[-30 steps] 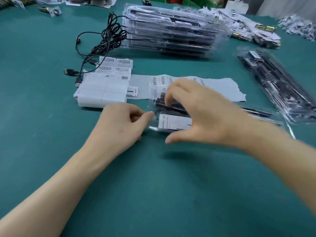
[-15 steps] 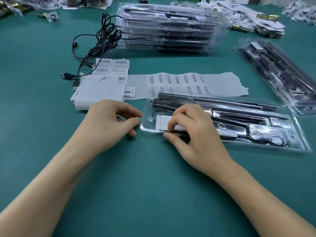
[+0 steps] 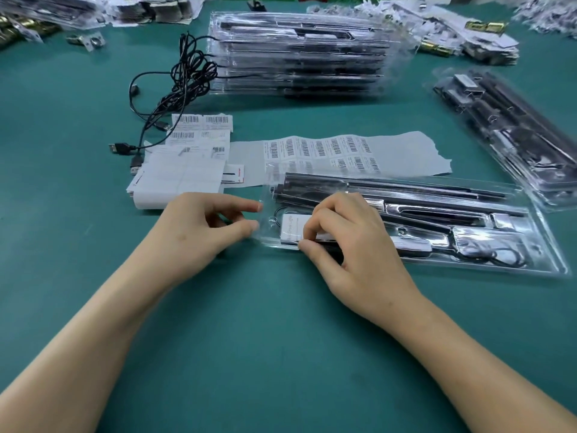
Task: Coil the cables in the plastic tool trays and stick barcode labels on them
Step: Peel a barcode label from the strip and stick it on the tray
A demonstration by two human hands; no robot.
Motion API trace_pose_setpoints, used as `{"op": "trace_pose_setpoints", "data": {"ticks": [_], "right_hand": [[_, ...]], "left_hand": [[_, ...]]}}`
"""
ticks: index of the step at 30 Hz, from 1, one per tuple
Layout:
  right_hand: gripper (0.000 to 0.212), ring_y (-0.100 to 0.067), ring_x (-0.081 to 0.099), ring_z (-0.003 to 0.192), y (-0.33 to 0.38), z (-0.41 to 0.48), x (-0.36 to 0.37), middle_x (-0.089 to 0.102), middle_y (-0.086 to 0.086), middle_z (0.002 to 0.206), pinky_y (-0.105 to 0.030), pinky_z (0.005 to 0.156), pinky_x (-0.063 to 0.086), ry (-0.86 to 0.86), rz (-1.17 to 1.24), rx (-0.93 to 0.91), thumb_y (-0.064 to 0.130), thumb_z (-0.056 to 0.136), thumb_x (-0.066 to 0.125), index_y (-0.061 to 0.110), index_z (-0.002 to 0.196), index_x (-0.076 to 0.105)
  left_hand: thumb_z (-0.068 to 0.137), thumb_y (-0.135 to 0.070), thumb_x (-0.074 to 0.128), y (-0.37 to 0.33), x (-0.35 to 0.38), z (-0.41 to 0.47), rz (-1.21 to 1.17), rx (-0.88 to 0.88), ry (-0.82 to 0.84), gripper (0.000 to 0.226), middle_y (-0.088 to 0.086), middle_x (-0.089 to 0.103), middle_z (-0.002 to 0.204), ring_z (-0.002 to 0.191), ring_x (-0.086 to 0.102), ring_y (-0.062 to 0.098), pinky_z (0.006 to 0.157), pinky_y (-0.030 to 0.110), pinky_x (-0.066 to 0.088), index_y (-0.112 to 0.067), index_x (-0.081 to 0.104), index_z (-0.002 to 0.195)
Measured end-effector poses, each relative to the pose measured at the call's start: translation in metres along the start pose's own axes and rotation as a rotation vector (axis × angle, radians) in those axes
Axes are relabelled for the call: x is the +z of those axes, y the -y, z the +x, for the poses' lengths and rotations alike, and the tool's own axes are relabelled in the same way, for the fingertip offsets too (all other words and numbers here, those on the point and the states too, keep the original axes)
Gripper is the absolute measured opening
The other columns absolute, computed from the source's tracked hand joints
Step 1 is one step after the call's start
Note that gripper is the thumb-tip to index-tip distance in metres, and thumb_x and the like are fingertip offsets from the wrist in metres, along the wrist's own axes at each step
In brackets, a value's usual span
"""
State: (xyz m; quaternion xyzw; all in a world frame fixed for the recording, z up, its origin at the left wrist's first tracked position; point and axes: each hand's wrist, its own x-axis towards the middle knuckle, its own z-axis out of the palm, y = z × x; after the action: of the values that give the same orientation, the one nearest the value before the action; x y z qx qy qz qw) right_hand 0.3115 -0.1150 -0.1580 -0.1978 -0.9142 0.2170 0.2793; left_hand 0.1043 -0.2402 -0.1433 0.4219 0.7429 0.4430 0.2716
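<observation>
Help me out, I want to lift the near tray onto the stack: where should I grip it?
Pinch the tray by the flat clear rim at its left short end, coming from the left: it lies flat, long side across you, and that rim is bare.

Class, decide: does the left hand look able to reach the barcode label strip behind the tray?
Likely yes. The left hand sits beside the tray, and only flat paper sheets lie between it and the label strip.
</observation>
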Motion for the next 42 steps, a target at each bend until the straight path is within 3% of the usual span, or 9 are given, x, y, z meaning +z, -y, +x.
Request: {"op": "trace_pose_setpoints", "data": {"ticks": [3,6,14,23,31,35,37,39,42], "right_hand": [[0.008,-0.016,0.049,0.098,0.001,-0.001,0.0,0.053,0.007,0.098,-0.036,0.094,0.04,-0.02,-0.005,-0.021,0.02,0.093,0.069,0.017,0.091,0.061],[0.01,-0.016,0.049,0.095,0.001,-0.002,-0.002,0.052,0.006,0.097,-0.038,0.091,0.043,-0.033,0.031,-0.028,0.017,0.094,0.069,0.016,0.091,0.059],[0.012,-0.017,0.049,0.094,0.003,-0.003,-0.003,0.052,0.004,0.097,-0.038,0.09,0.045,-0.035,0.03,-0.03,0.014,0.094,0.071,0.014,0.091,0.06],[0.012,-0.018,0.05,0.094,0.003,-0.004,-0.006,0.053,0.003,0.097,-0.037,0.088,0.046,-0.047,0.042,-0.024,0.009,0.093,0.072,0.012,0.091,0.06],[0.01,-0.018,0.05,0.095,0.002,-0.005,-0.005,0.052,0.004,0.098,-0.036,0.089,0.044,-0.05,0.0,-0.035,0.013,0.093,0.07,0.013,0.092,0.06],[0.011,-0.02,0.054,0.108,0.002,-0.004,-0.004,0.059,0.003,0.112,-0.042,0.095,0.044,-0.017,-0.036,-0.062,0.015,0.093,0.069,0.015,0.104,0.068],[0.02,-0.022,0.056,0.115,0.001,-0.004,-0.004,0.062,0.003,0.121,-0.044,0.098,0.043,0.005,-0.062,-0.086,0.014,0.094,0.068,0.019,0.113,0.072],[0.025,-0.022,0.056,0.118,0.001,-0.005,-0.004,0.064,0.003,0.126,-0.044,0.1,0.042,0.017,-0.082,-0.102,0.013,0.093,0.069,0.021,0.116,0.073],[0.023,-0.022,0.056,0.118,0.002,-0.005,-0.004,0.066,0.004,0.124,-0.045,0.101,0.042,0.03,-0.1,-0.105,0.016,0.093,0.069,0.022,0.114,0.074]], "left_hand": [[0.087,-0.034,0.077,0.001,-0.002,0.001,0.078,0.063,0.009,0.017,-0.015,0.054,0.065,0.061,0.046,0.011,0.059,0.014,0.04,-0.043,0.079,0.102],[0.085,-0.05,0.07,0.001,-0.007,0.002,0.3,0.171,0.057,0.029,-0.014,0.055,0.082,0.072,0.051,0.013,0.07,0.016,0.041,-0.05,0.073,0.114],[0.086,-0.083,0.022,0.01,-0.008,0.0,0.731,0.283,0.274,0.064,-0.025,0.034,0.104,0.103,0.039,0.001,0.091,0.022,0.033,-0.066,0.028,0.147],[0.089,-0.077,0.028,0.006,-0.007,0.0,0.695,0.321,0.311,0.041,-0.021,0.033,0.1,0.101,0.033,0.012,0.098,0.032,0.028,-0.081,0.032,0.129],[0.096,-0.074,0.015,-0.004,0.003,-0.008,0.952,0.332,0.279,0.054,-0.018,0.026,0.099,0.102,0.027,0.011,0.098,0.03,0.026,-0.064,0.023,0.149],[0.094,-0.069,0.043,-0.01,-0.018,-0.011,0.742,0.272,0.471,0.046,-0.028,0.039,0.108,0.111,0.038,0.002,0.102,0.02,0.03,-0.068,0.04,0.139],[0.086,-0.072,0.056,-0.013,-0.028,-0.012,0.449,0.195,0.387,0.038,-0.026,0.059,0.101,0.098,0.056,0.001,0.086,0.017,0.042,-0.055,0.07,0.116],[0.089,-0.064,0.064,-0.012,-0.025,-0.008,0.241,0.096,0.123,0.032,-0.016,0.069,0.078,0.068,0.059,0.002,0.064,0.016,0.044,-0.035,0.077,0.085],[0.09,-0.055,0.062,-0.012,0.002,-0.004,0.353,-0.033,-0.169,0.028,-0.007,0.069,0.077,0.072,0.062,0.009,0.07,0.029,0.05,-0.029,0.072,0.085]]}}
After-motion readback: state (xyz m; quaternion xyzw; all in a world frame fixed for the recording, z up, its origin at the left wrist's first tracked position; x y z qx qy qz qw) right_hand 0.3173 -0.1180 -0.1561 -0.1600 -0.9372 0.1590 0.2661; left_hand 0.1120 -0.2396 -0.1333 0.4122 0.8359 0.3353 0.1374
